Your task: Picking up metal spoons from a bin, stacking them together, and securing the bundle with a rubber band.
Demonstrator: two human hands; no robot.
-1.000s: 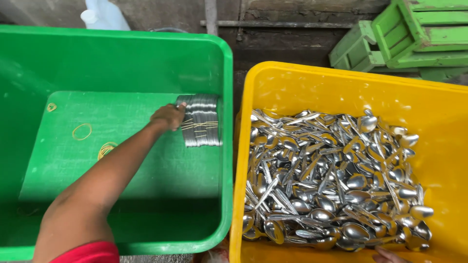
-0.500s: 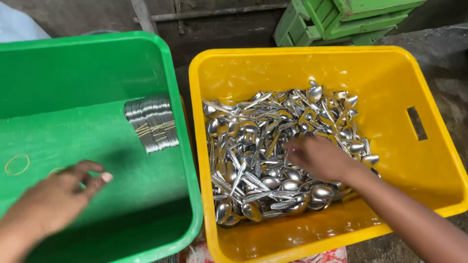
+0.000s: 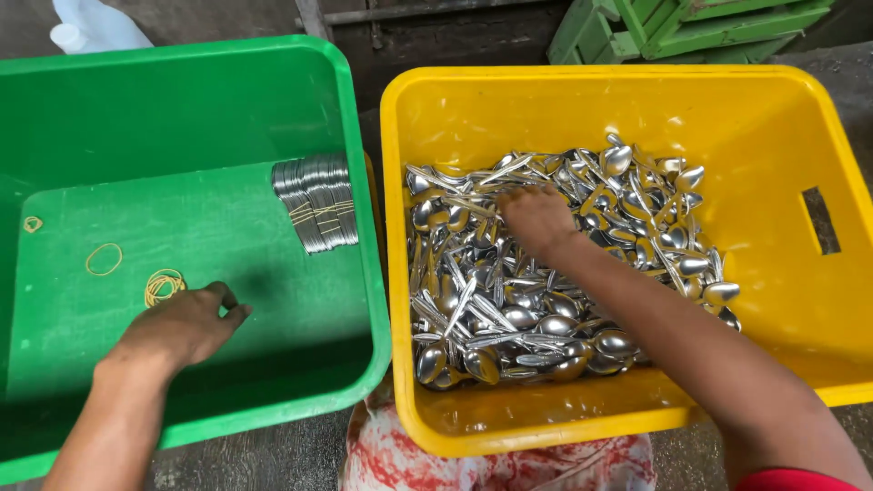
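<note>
A green tub [image 3: 355, 136] was seen at left, a yellow tub [image 3: 582, 100] at right, set side by side. On the green tub's floor a small knotted band [image 3: 33, 224] was noted far left, then a single rubber band [image 3: 104, 259], then a bunch of rubber bands [image 3: 163, 285]. The left hand [image 3: 182, 325] was held palm-down just right of that bunch, fingers loosely curled; grip narrow, nothing seen held. Contact with the bands couldn't be told. A banded stack of spoons [image 3: 317, 202] was laid against the green tub's right wall, well apart from the left hand. The yellow tub was found covered across its floor with loose spoons [image 3: 546, 300]. The right hand [image 3: 536, 218] was pressed down into the upper middle of that pile, fingers bent among the handles. Grip state couldn't be told there: fingertips were hidden by metal. Green wooden crates [image 3: 700, 23] were seen beyond the yellow tub, and a white plastic jug [image 3: 95, 27] behind the green one.
</note>
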